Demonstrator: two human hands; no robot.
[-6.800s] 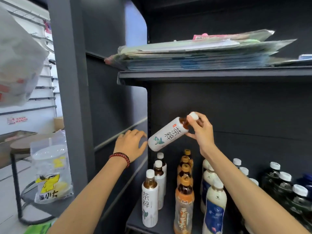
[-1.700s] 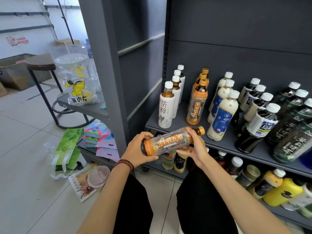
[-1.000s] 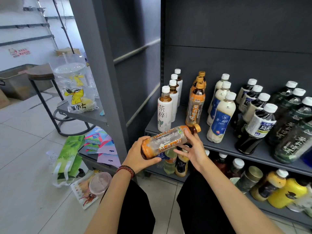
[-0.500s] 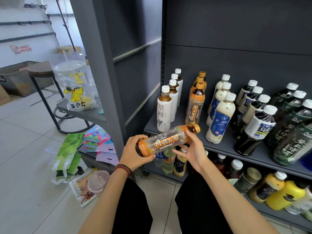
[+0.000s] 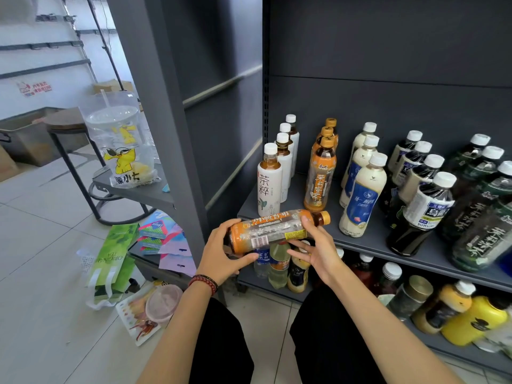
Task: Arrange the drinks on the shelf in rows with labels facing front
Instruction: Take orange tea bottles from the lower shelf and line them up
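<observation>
An orange-labelled tea bottle (image 5: 274, 230) lies sideways in front of the grey shelf (image 5: 374, 239), its orange cap pointing right and its barcode side up. My left hand (image 5: 221, 250) grips its base end. My right hand (image 5: 318, 248) holds it near the neck, thumb on top, fingers spread below. On the shelf stand rows front to back: white tea bottles (image 5: 269, 184), orange tea bottles (image 5: 320, 173), milky bottles with blue labels (image 5: 361, 195), dark tea bottles (image 5: 421, 212) and green-labelled dark bottles (image 5: 482, 234).
A lower shelf (image 5: 457, 353) carries mixed bottles, yellow ones (image 5: 471, 320) at the right. A grey upright post (image 5: 166, 128) stands left of the shelf. A bagged plastic cup (image 5: 122, 145) sits on a side ledge. Packets and a green tea box (image 5: 110, 261) lie on the tiled floor.
The white bottle held earlier is gone from my hands; I now hold the orange bottle. Over the last second it has rolled in my hands, so the barcode side now faces up.
</observation>
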